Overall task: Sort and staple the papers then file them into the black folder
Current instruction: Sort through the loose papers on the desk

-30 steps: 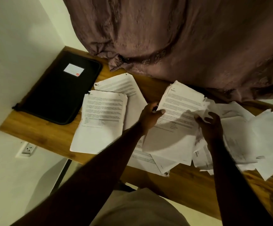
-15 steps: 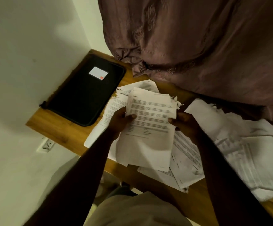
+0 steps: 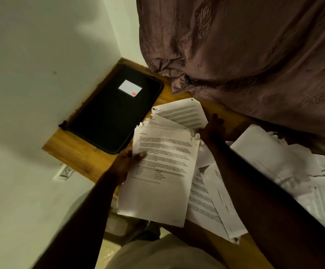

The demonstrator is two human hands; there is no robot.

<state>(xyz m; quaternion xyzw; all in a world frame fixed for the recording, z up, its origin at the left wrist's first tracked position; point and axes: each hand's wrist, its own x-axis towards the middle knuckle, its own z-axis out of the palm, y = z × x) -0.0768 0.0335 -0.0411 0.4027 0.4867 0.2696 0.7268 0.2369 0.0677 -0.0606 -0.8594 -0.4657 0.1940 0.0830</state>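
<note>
Holding the sheaf (image 3: 157,195) lengthwise, heading pointing away, left hand (image 3: 123,165) pinches its edge; right hand (image 3: 213,129) grip unclear.

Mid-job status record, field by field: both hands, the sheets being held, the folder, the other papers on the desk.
left hand: grips held sheaf at its left edge, thumb on top
right hand: at the sheaf's top right corner; grip unclear
black folder: closed, flat on desk, left of the papers
fanned sheets: on the desk beyond the sheaf, beside the folder
loose pile: untidy, on the right
stapled: cannot tell
</note>
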